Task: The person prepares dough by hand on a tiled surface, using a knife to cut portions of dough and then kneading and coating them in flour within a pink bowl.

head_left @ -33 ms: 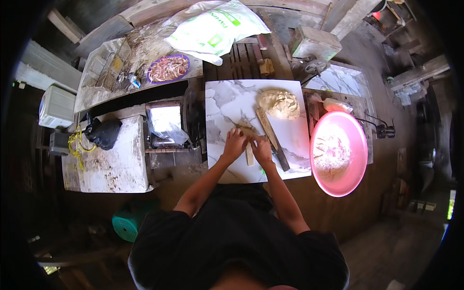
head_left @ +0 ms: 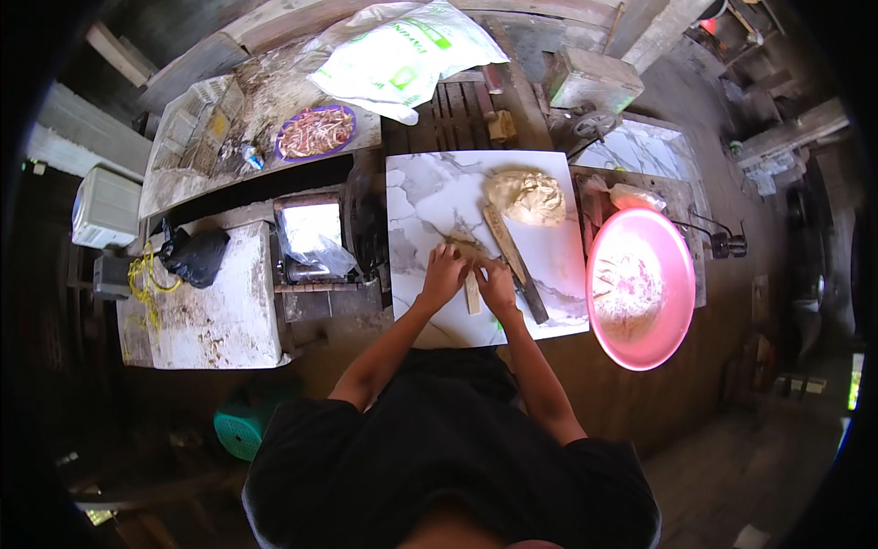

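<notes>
On a white marble-patterned board (head_left: 416, 197), both my hands meet around a small tan piece of dough (head_left: 466, 245). My left hand (head_left: 444, 273) has its fingers curled at the piece's left side. Fingers of my right hand (head_left: 496, 285) are bent and pinched at its right side; the fingertips are partly hidden. A short pale strip (head_left: 472, 297), seemingly wood, lies between my hands. Right of them rest a flat wooden stick (head_left: 504, 240) and a darker one (head_left: 532, 302), crossing or touching. Beyond these sits a large lump of dough (head_left: 528, 196).
A pink basin (head_left: 681, 316) holding whitish stuff stands right of the board. To the left are a metal-topped machine (head_left: 311, 224), a worn white table (head_left: 229, 311) with a black plastic bag (head_left: 194, 253), and a purple-rimmed plate (head_left: 283, 147). A white sack (head_left: 393, 64) lies at the back.
</notes>
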`<state>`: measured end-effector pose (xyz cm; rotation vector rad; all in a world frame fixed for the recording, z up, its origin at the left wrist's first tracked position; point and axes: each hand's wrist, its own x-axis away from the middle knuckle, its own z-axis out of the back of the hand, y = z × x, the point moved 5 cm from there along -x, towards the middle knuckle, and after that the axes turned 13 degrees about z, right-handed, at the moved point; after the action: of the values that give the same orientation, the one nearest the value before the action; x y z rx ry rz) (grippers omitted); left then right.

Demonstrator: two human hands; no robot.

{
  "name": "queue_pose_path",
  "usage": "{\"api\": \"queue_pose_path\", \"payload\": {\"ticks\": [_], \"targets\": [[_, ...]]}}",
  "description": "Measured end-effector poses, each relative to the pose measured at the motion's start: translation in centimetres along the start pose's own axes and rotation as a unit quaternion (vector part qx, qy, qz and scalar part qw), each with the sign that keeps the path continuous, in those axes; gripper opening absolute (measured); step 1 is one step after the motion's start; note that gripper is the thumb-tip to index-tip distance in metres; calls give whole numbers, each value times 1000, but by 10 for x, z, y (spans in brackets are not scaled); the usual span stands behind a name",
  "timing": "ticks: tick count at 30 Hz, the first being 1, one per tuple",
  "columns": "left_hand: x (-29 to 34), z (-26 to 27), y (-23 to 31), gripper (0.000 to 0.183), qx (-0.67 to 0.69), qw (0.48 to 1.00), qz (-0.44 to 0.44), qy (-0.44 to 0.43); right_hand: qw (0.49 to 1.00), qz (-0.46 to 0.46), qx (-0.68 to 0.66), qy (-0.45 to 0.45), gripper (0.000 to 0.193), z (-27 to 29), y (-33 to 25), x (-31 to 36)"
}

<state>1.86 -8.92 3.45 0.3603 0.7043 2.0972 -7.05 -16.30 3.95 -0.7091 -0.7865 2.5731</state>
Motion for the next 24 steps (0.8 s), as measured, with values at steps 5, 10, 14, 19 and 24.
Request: {"api": "queue_pose_path", "payload": {"ticks": [5,10,14,19,24], "targets": [[3,1,-2,17,11,1000,-5,23,989,-68,-122,43,9,11,-8,19],[-3,1,-3,17,7,999,-5,37,984,-81,-143,68,10,11,-9,17],[-9,5,3,15,-32,999,-3,13,979,-96,-172,59,13,0,-4,14],[-18,-3,-3,11,-33,998,-10,51,980,-80,-174,50,20,-8,1,9],[-22,0,-2,6,-6,997,-45,59,982,-82,-162,43,23,-3,1,4]]}}
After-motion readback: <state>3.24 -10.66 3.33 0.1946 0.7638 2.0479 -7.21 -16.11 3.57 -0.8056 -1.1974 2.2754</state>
